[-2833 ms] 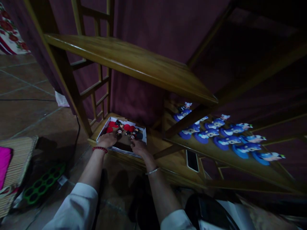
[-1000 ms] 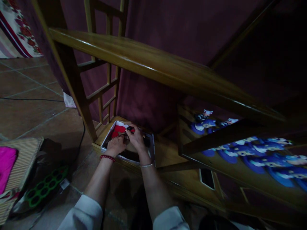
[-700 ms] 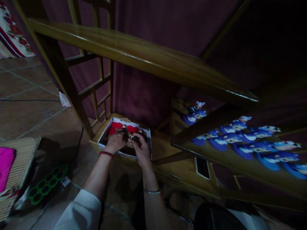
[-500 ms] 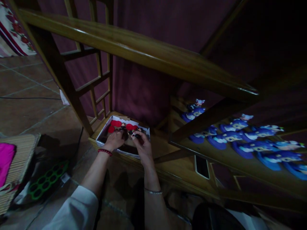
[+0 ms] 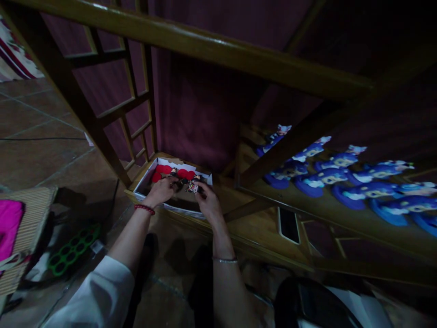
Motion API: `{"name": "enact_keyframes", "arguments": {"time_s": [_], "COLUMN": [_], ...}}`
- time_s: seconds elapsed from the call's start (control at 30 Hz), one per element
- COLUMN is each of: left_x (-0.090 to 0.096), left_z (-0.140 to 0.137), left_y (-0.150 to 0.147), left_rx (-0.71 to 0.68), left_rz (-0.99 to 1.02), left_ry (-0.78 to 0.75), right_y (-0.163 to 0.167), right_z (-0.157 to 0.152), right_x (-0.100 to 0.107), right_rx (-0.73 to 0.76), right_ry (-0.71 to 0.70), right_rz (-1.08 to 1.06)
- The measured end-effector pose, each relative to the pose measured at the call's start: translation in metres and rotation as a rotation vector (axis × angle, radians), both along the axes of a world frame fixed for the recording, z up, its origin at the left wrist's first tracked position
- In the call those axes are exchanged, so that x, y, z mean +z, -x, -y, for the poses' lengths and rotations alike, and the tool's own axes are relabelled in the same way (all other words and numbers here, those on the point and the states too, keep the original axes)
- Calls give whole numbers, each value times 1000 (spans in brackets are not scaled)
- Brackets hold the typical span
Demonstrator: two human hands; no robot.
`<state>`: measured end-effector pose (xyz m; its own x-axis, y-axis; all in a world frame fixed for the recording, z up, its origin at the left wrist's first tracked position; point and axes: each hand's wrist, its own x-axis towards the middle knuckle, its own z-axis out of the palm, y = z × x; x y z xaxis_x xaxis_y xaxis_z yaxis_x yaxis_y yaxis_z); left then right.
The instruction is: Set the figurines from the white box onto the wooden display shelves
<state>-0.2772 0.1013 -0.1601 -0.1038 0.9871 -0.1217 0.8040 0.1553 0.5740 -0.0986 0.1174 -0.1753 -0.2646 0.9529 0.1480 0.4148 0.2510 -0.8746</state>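
Two bare hands, white sleeve on the left arm, work over a shallow white-walled cardboard box [image 5: 165, 161] at the left end of a wooden shelf unit's low board [image 5: 254, 221]. Right hand [image 5: 210, 205]: thumb & fingertips nearly together, pinching a small black-clad figurine [image 5: 192, 187] above the box floor, toward its right side. Left hand [image 5: 160, 190]: fingers curled down inside the box's left half, by dark bits; can't tell if it grips anything. Far side of box: red round pcs [image 5: 165, 169] w/ another small figurine [image 5: 174, 171] btwn them. Farther right, a raised shelf w/ rows of blue-based figurines [image 5: 321, 179]; smartphone [image 5: 288, 225] lies flat below, on the low board. Floor, near left: green tray w/ round holes [image 5: 71, 249]; pink cloth [image 5: 10, 223] on a woven mat [image 5: 38, 214], far-left of it. Dark purple curtain [image 5: 198, 118] in bkgd.
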Motion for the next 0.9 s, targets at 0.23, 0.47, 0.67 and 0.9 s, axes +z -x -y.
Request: {"name": "enact_keyframes", "arguments": {"time_s": [0.23,0.47,0.67,0.9], "left_x": [-3,-10,-18,-28], "left_z": [3,-4,-14,-27], "left_y": [15,16,6,6], "left_rx": [138,196,115,90], "left_rz": [-250,-268,-229,-260], "left_ry": [128,206,148,78], "right_y": [1,7,12,12], "right_z": [0,7,10,9], "right_x": [2,8,5,2], "right_rx": [20,127,94,89], "right_ry": [-93,-91,-11,-99], "right_rz": [98,303,449,505]}}
